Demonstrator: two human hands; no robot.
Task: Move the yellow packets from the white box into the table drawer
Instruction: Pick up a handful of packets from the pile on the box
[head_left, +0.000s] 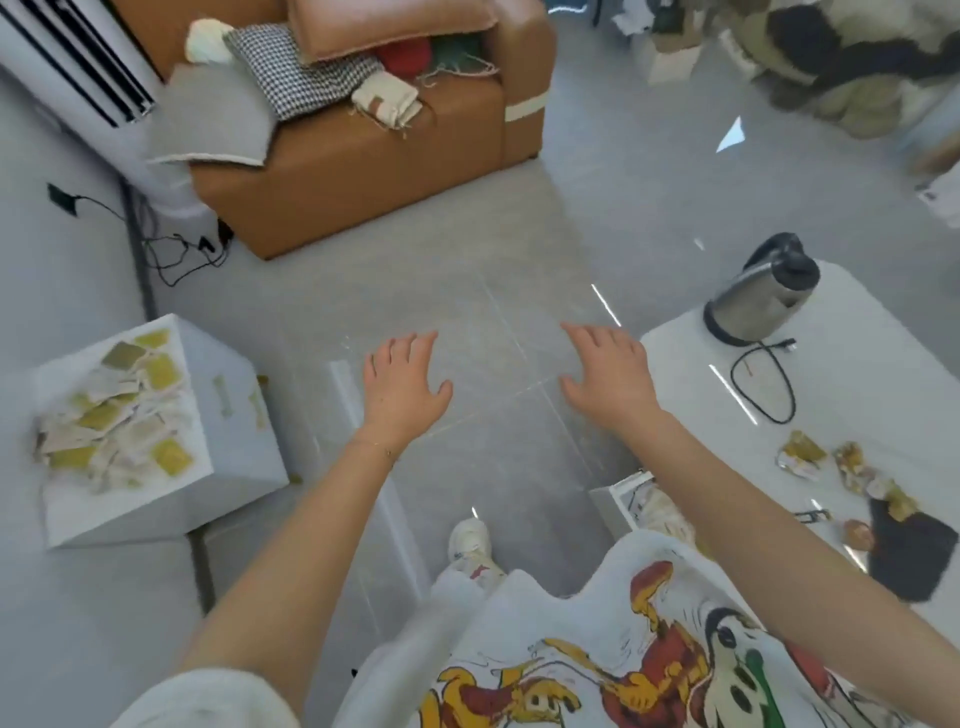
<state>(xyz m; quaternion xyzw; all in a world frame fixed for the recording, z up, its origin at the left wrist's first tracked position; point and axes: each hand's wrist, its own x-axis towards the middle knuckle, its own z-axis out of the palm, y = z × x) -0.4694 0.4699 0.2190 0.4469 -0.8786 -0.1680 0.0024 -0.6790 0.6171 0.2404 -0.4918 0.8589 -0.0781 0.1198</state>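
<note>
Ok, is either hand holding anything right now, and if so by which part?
Nothing is held: the left hand and right hand are both open, fingers spread, above the floor.

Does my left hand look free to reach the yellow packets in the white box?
Probably yes: the left hand is empty, the box is open-topped, and only bare floor lies between it and the packets.
</note>
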